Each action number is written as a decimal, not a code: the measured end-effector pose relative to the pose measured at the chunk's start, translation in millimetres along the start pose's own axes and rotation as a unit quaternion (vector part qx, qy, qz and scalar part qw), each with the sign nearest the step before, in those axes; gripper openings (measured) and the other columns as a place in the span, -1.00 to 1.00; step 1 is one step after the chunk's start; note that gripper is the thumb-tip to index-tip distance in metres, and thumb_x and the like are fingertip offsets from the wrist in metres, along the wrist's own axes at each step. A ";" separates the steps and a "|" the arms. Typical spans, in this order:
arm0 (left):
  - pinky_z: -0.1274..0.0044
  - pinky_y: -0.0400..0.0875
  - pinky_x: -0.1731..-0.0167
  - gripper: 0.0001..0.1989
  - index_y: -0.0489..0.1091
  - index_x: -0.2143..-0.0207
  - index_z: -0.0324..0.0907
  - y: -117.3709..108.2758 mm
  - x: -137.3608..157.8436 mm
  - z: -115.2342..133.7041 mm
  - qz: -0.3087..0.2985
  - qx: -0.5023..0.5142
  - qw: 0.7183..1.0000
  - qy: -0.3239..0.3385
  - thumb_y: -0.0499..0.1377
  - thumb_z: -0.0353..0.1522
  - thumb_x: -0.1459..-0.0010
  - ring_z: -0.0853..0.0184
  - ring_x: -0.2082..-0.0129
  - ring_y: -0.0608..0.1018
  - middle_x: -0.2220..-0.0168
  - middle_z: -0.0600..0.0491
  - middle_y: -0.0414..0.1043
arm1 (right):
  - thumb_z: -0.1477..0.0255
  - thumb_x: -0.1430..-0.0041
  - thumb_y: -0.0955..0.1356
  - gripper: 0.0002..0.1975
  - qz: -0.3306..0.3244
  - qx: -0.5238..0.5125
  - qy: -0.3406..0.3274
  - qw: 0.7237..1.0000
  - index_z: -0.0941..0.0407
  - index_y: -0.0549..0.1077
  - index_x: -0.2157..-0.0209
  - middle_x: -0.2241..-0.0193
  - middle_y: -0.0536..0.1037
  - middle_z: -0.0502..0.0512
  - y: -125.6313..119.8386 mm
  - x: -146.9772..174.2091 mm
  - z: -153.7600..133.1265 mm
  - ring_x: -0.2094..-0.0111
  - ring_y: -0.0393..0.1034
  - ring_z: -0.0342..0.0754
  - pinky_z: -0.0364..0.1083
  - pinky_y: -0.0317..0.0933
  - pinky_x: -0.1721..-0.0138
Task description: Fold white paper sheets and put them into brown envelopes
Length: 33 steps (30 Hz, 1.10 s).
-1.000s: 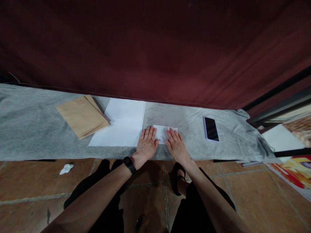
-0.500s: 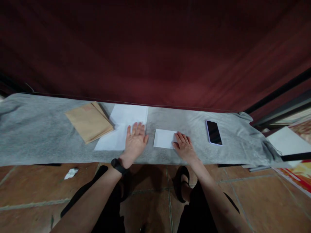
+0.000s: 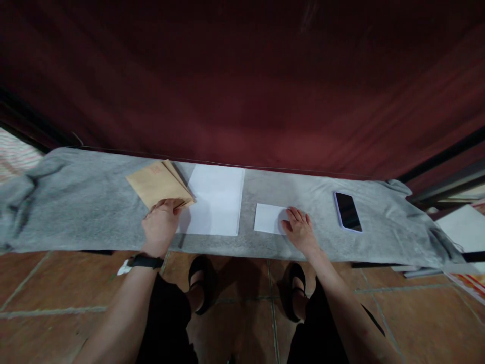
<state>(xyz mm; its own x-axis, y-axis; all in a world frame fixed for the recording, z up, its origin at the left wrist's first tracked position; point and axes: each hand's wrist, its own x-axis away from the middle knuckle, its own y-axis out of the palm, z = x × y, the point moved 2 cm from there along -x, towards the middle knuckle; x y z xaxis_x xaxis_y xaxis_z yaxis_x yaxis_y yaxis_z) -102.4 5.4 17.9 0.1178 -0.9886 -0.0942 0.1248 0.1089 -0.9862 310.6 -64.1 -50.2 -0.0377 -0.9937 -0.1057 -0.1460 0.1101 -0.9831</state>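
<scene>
A small stack of brown paper envelopes (image 3: 161,182) lies at an angle on the left of the grey cloth. My left hand (image 3: 161,222) is at their near corner, its fingers closed over the edge; how many envelopes it grips I cannot tell. Partly under the envelopes are white paper sheets (image 3: 217,202), lying flat. To their right is a folded white paper (image 3: 269,218). My right hand (image 3: 300,230) rests on its right end, fingers stretched out and flat.
A phone (image 3: 348,211) in a pale purple case lies right of my right hand. The narrow bench (image 3: 76,202) is covered with grey cloth and backs onto a dark red curtain (image 3: 242,101). A white crumpled scrap (image 3: 124,267) is on the tiled floor.
My left hand has moved left from the white sheets to the brown envelopes and closed on their near edge. My right hand stays on the folded paper. The whole view has shifted slightly.
</scene>
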 end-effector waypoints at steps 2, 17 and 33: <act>0.41 0.37 0.29 -0.70 0.49 0.08 -0.15 -0.2 -0.9 -2.0 0.018 -0.027 0.999 -0.005 0.01 -0.31 -0.30 0.09 0.13 0.53 0.07 -0.15 0.49 | 0.32 -0.40 0.18 -0.52 -0.002 0.004 0.006 1.000 0.18 0.30 -0.27 -0.29 0.32 0.30 -0.1 -0.4 -1.3 -0.32 0.13 0.19 0.24 -0.07 -0.31; 0.43 0.37 0.28 -0.69 0.48 0.13 -0.16 5.3 -2.6 3.4 0.020 -0.058 0.997 0.051 0.03 -0.20 -0.31 0.09 0.07 0.51 0.08 -0.13 0.47 | 0.33 -0.42 0.17 -0.51 -0.030 0.014 0.021 0.999 0.20 0.26 -0.29 -0.32 0.27 0.28 -4.1 0.2 -5.7 -0.31 0.17 0.12 0.19 -0.09 -0.33; 0.32 0.32 0.17 -0.74 0.46 0.26 -0.18 -2.2 77.5 151.1 0.092 0.048 0.953 0.286 -0.03 -0.43 -0.36 0.13 0.24 0.54 0.32 -0.12 0.51 | 0.12 -0.36 0.21 -0.50 -0.028 -0.490 -0.034 0.871 0.05 0.39 -0.19 -0.19 0.46 0.17 -14.4 -0.2 -69.1 -0.22 0.33 0.02 0.07 0.17 -0.27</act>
<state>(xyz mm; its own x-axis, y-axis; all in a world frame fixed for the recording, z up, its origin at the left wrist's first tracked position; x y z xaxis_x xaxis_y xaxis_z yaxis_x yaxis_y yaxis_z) 55.3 -55.7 33.3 -0.4052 -0.8442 -0.3508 0.2474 0.2682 -0.9311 244.3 -63.9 -25.7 0.0492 -0.9934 -0.1033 -0.9200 -0.0048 -0.3920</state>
